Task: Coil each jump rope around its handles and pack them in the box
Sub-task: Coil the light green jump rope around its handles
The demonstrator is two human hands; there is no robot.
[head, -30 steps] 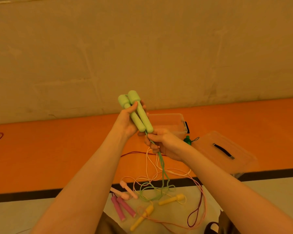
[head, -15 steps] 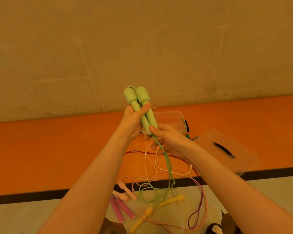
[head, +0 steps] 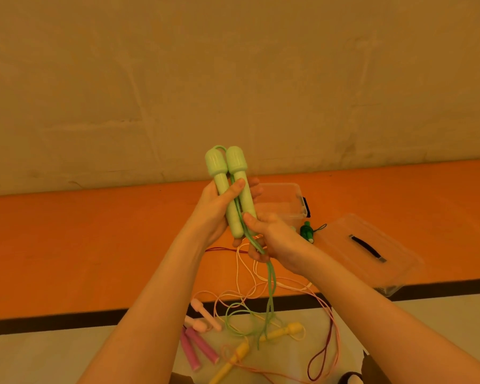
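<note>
A wide bare stretch of orange mat (head: 67, 245) lies to the left. The left hand (head: 216, 214) grips two light-green handles (head: 233, 189) upright, side by side. The right hand (head: 272, 239) pinches their green cord (head: 269, 295) just below. On the floor lie two dark-pink handles (head: 197, 347), two pale-pink handles (head: 203, 317) and two yellow handles (head: 261, 345). The clear box (head: 286, 200) sits behind the hands, its lid (head: 372, 253) at the mat's right edge.

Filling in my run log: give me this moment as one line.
left hand: holds both green handles upright | right hand: pinches green rope below them | coil: not started | box: open
</note>
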